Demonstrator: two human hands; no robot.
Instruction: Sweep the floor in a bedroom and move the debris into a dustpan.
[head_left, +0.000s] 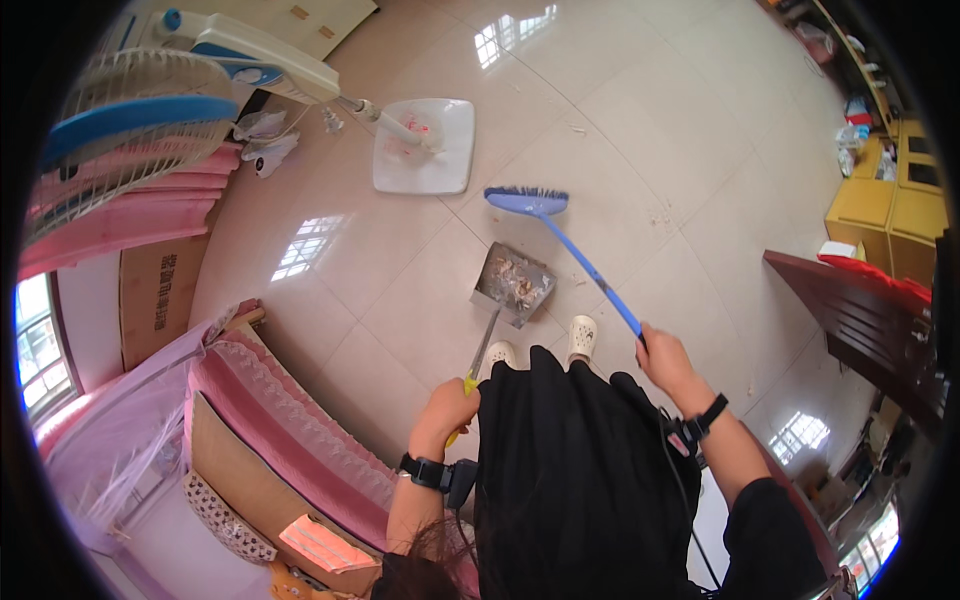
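My left hand (448, 411) grips the yellow handle end of a long-handled metal dustpan (480, 289). Crumpled debris (517, 279) lies in the pan, which rests on the tiled floor in front of my feet. In my right hand (666, 360) is the blue stick of a broom (529, 202). The broom's head, with dark bristles pointing away from me, is on the floor beyond the pan and apart from it. Small scraps (660, 217) are scattered on the tiles to the right of the broom head, with another scrap (577, 129) farther off.
A standing fan (142, 135) leans in at the upper left, its white square base (390, 176) near the broom head. A pink-draped bed (300, 420) borders the left. On the right are a dark wooden door (840, 315) and yellow cabinets (862, 206). Plastic bags (268, 146) lie by the fan.
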